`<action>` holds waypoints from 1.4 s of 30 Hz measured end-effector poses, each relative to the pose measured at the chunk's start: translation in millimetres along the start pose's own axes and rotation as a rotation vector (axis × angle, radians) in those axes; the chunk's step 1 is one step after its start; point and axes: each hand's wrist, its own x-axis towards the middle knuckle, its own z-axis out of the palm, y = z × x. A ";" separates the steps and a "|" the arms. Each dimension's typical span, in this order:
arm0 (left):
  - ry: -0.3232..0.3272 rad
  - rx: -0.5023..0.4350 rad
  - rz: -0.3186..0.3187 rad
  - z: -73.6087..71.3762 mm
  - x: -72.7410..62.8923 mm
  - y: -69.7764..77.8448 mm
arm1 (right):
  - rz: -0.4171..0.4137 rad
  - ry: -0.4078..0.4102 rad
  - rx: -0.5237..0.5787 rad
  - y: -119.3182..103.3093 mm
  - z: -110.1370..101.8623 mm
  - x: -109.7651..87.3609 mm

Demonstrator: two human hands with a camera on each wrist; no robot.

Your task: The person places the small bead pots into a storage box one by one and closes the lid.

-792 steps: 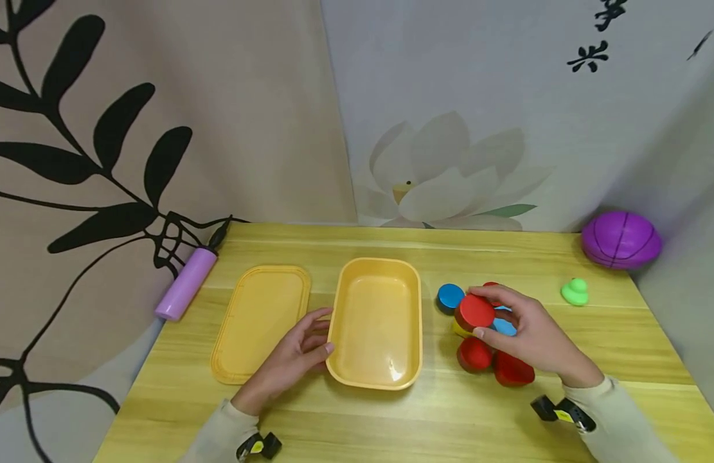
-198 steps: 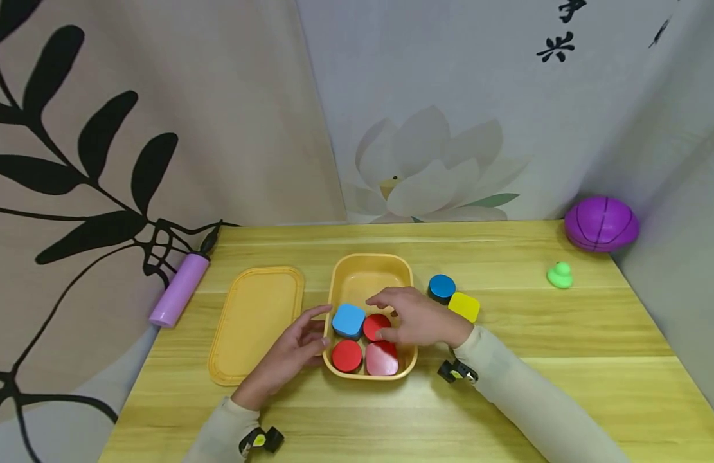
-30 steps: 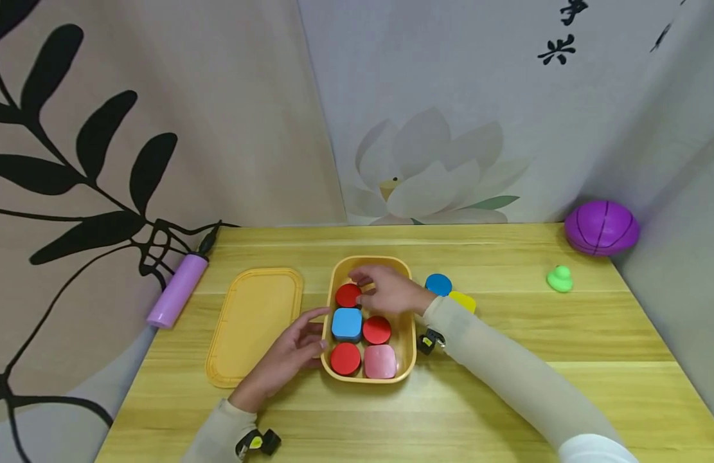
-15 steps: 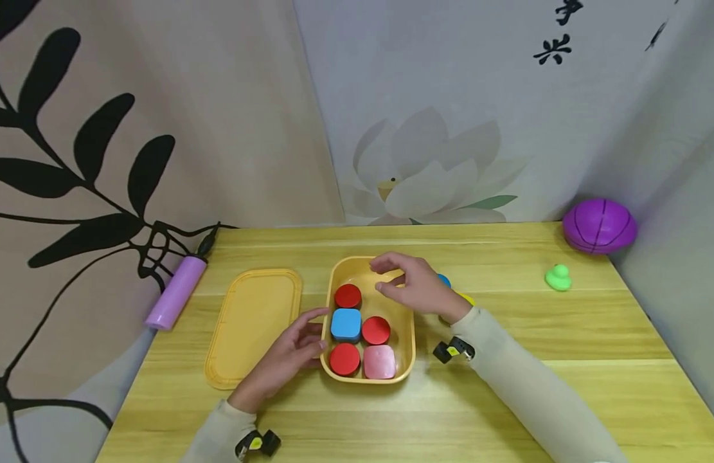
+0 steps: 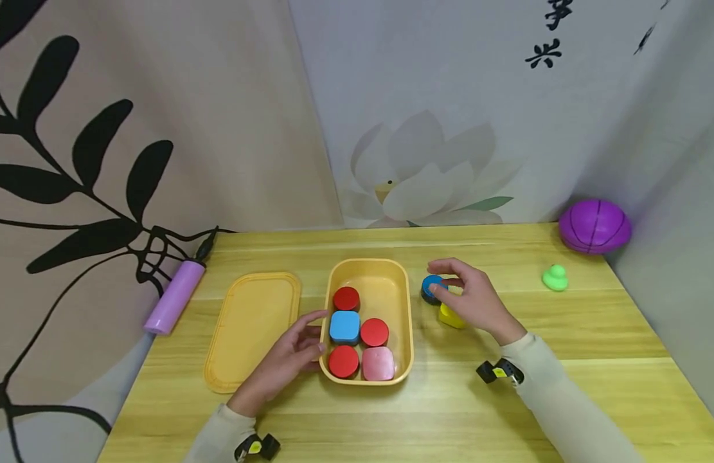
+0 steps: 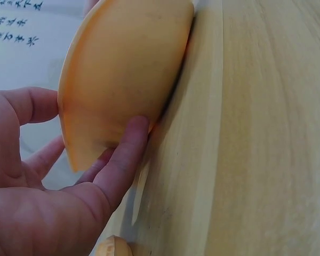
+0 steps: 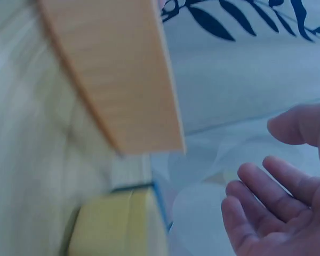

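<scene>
Box [image 5: 393, 302] on the tabletop [image 5: 357, 424] holds five blocks [image 5: 345, 326]; the relaxed left grip [image 5: 292, 350] touches its left side, seemingly steadying it. Right of it, the right grip [image 5: 475, 299] hovers, empty, over the blue block [image 5: 429, 283].

Pale walls [image 5: 229, 116], printed with black leaves [image 5: 102, 143], a white lotus [image 5: 430, 183] and dark characters [image 5: 544, 54], stood behind the yellowish wood-grain worktop [image 5: 345, 424].

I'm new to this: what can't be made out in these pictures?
Head view: part of the yellow block, covered by the right hand.
Left wrist view: the inside of the box, hidden by its wall.
Right wrist view: the yellow block, blurred and cut by the bottom edge.
</scene>
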 end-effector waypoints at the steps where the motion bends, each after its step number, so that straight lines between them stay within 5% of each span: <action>1: 0.000 0.000 -0.001 -0.1 -0.1 -0.7 | 0.014 0.008 -0.015 4.4 -2.7 -2.7; 8: -0.011 -0.010 0.004 -0.2 0.2 -4.9 | 0.120 0.030 -0.077 31.0 -14.8 -20.4; 16: -0.010 -0.014 -0.003 0.7 0.8 -4.2 | 0.250 -0.057 -0.113 45.8 -13.6 -34.5; 42: -0.016 -0.014 0.009 -1.4 1.3 -4.1 | 0.256 -0.093 -0.115 48.1 -16.7 -41.4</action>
